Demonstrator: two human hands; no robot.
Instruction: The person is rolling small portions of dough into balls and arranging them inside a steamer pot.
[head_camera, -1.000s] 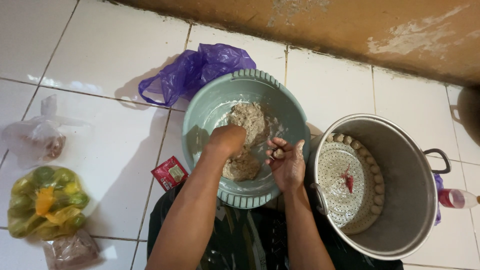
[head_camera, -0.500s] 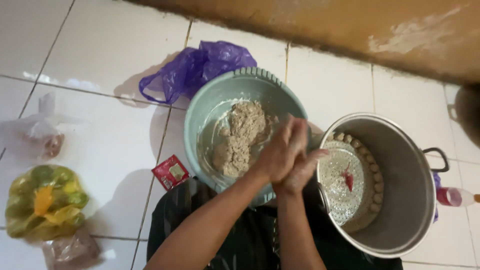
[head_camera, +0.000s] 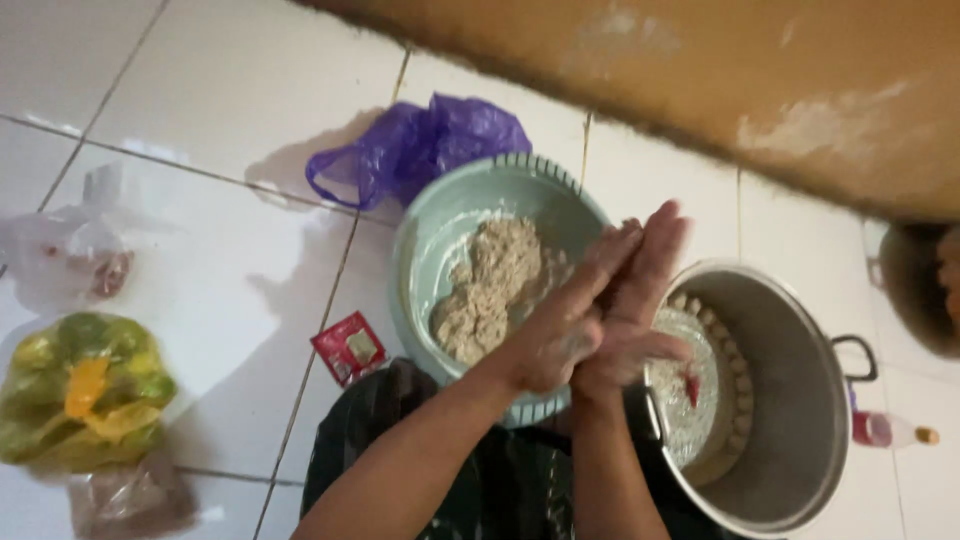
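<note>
We see the left hand (head_camera: 560, 335) and right hand (head_camera: 635, 310) pressed palm to palm, fingers pointing up-right; whatever sits between them is hidden. Green bowl (head_camera: 440, 250) of dough (head_camera: 490, 285) just left, steel pot (head_camera: 790, 400) just right, on the floor (head_camera: 240, 90).

Packets and bags on a white tiled floor.
Small red square sachet (head_camera: 348, 347) near centre; purple bag (head_camera: 420, 145) at 12 o'clock; yellow-green bag (head_camera: 80, 390) and clear bags (head_camera: 70, 255) at 9 o'clock.
</note>
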